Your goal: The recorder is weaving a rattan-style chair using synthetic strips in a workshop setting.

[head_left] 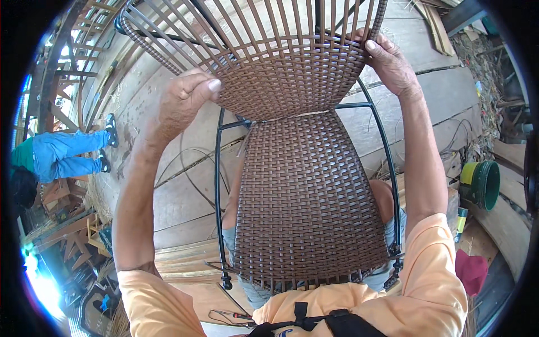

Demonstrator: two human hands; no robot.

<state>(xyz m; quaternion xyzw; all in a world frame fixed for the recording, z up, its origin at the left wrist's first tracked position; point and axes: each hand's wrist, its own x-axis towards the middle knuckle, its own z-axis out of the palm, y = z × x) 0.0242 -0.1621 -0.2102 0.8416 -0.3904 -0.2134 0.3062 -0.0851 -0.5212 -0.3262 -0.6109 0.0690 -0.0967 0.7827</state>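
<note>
A brown woven chair with a dark metal frame lies over my lap, its finished seat [314,196] toward me. Beyond it, the backrest [286,76] has tight weave in its lower part, while bare upright strips [269,22] fan out above. My left hand [188,98] is closed beside the backrest's left edge, thumb pressed against the fingers; whatever it pinches is hidden. At the opposite edge, my right hand [388,60] grips the backrest near the top row of weave, thumb in front and some fingers hidden behind the strips.
Another person in blue trousers [70,149] is at the left. A green bucket [483,182] and a dark pink cloth item [470,271] are on the right. Loose strands [191,163] curl over the wooden planks. A red-handled tool [241,315] lies near my body.
</note>
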